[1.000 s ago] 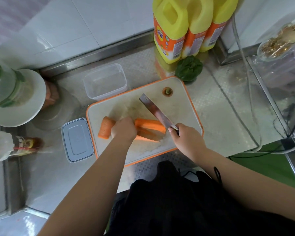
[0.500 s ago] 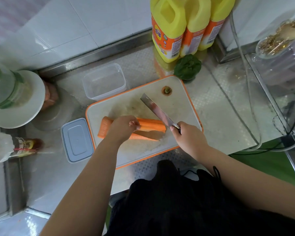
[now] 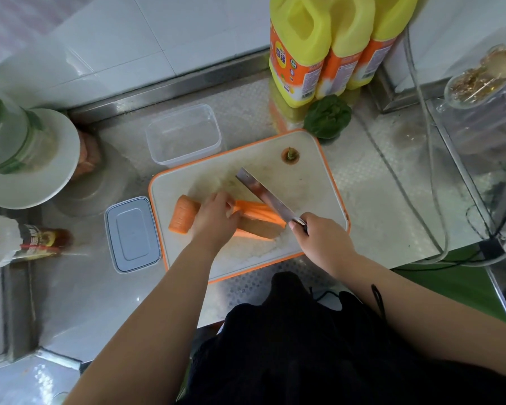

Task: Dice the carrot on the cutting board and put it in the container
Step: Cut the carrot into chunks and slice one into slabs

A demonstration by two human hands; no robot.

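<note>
Your right hand point(image 3: 319, 241) has its grip curled tight round the knife point(image 3: 263, 197) handle, blade angling toward 11 o'clock over the carrot point(image 3: 184, 214). Your left hand point(image 3: 216, 220) curls its fingers onto the carrot, which lies split lengthwise on the cutting board point(image 3: 310, 182). The lid point(image 3: 132, 233) lies on the tabletop point(image 3: 377, 200) at 9 o'clock of the board; the clear container point(image 3: 184, 134) stands at 11 o'clock

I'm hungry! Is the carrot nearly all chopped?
Not yet. The carrot top is cut off. The left hand holds the carrot, already split into long pieces, while the right hand holds the knife over it. No cubes yet, and the container is empty.
</note>
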